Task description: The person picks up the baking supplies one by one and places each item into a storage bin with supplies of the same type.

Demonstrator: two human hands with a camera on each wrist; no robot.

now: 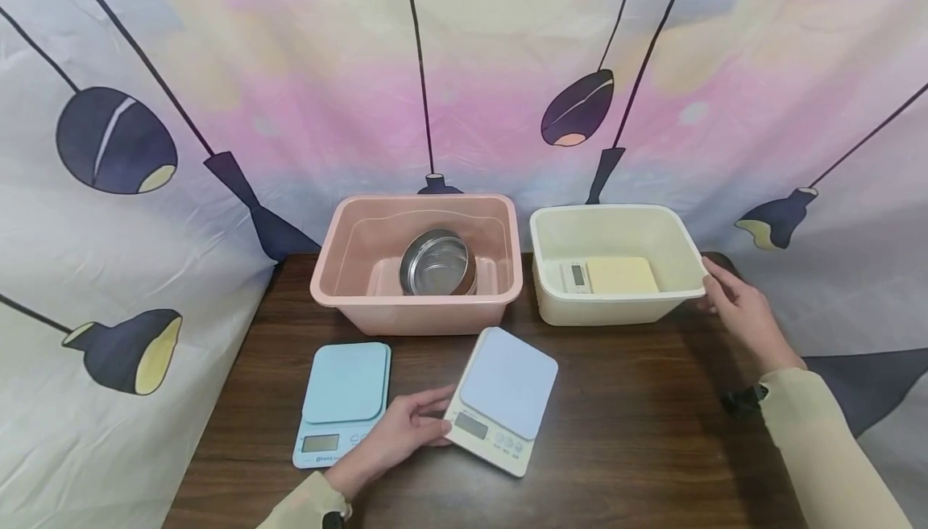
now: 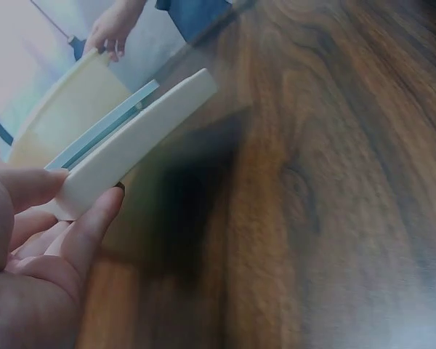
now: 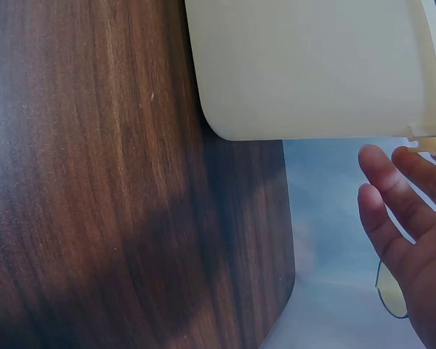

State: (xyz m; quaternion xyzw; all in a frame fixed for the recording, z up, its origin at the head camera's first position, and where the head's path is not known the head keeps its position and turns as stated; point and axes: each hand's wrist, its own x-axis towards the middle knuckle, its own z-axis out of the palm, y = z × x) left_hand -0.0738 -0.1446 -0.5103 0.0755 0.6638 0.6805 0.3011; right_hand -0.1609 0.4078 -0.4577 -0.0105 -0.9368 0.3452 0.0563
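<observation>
My left hand (image 1: 406, 430) pinches the left edge of a white kitchen scale (image 1: 503, 400) with a pale lavender platform, thumb on one face and fingers on the other. In the left wrist view this scale (image 2: 134, 142) is tilted and raised off the wooden table. My right hand (image 1: 747, 316) holds the right rim of a cream plastic bin (image 1: 612, 307); in the right wrist view some of its fingers (image 3: 396, 185) extend loosely below the rim. Inside that bin lies a scale with a yellow platform (image 1: 621, 275). A light blue kitchen scale (image 1: 346, 384) lies left of my left hand.
Left of the cream bin stands a pink plastic bin (image 1: 413, 320) with round metal sieves or pans (image 1: 437, 263) inside. Both bins are near the back edge of the dark wooden table (image 1: 623, 432). A patterned curtain (image 1: 478, 70) hangs behind it.
</observation>
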